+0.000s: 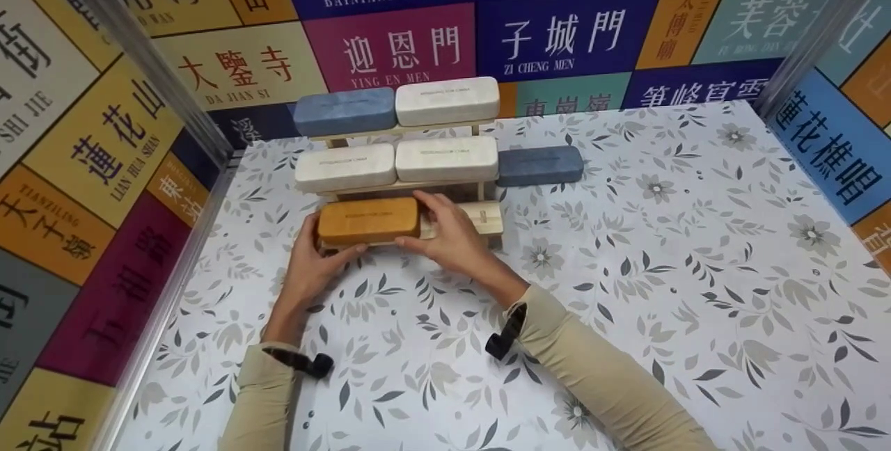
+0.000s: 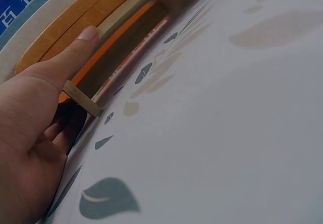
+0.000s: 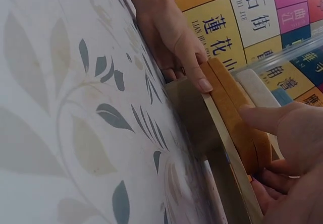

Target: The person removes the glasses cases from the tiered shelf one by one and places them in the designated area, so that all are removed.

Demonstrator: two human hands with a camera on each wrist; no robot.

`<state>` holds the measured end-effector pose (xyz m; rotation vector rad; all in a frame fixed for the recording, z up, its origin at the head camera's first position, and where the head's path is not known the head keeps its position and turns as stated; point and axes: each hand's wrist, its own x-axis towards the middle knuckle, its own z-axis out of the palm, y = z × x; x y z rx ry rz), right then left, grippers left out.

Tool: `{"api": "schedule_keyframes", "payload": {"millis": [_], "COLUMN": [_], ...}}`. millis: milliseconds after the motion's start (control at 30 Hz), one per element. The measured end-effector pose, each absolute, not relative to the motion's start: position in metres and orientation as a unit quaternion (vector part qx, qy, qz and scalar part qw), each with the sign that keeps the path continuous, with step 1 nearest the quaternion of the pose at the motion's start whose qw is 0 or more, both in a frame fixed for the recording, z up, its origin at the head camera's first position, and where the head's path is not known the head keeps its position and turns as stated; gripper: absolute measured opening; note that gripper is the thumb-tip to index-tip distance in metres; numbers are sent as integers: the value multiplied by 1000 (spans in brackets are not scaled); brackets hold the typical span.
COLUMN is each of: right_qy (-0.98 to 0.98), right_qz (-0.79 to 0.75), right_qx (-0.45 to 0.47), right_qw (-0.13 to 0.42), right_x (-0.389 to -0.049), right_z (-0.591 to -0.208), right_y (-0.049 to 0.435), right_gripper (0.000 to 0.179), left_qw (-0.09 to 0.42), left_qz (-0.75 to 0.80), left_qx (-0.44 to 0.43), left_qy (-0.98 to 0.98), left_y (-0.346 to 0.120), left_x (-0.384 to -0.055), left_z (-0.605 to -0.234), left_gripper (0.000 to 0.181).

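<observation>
An orange glasses case point(image 1: 369, 220) lies on the left part of the lowest step of a wooden tiered stand point(image 1: 491, 218). My left hand point(image 1: 313, 266) holds its left end, with the thumb point(image 2: 75, 50) along the front where case and shelf meet; some fingers go out of sight around the stand's end. At the other end my right hand point(image 1: 445, 235) pinches the case, thumb on the front and fingers curled behind. In the right wrist view, the same case point(image 3: 237, 115) sits between both hands.
Two white cases point(image 1: 346, 165) fill the middle step. Above them are a blue case point(image 1: 346, 110) and another white case point(image 1: 447, 101). A second blue case point(image 1: 541, 165) lies right of the stand. Sign-printed walls point(image 1: 397, 47) enclose the leaf-patterned table point(image 1: 626, 263).
</observation>
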<state>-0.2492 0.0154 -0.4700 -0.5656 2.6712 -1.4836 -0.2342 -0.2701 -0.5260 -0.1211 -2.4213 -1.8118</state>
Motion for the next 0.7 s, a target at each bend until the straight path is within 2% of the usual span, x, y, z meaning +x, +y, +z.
{"api": "schedule_keyframes", "payload": {"millis": [67,267,700], "right_qy": [859,857,808], "right_qz": [-480,-484,-561], "right_qx": [-178,-180,-176], "right_qw": [10,-5,25], "right_x": [-248,-246,-252], "right_z": [-471,-472,-469], "right_y": [14,13,23], "right_gripper": [96,86,84], "left_qw": [60,57,61], "left_qz": [-602,-602,-595], "left_qx": [-44,-43,-40], "left_qy": [-795,-795,-801], "left_y": [-270,-269,-270], "left_x": [-234,-236,-237], "left_z": [-527,-528,-528], "left_gripper": [102,101,96]}}
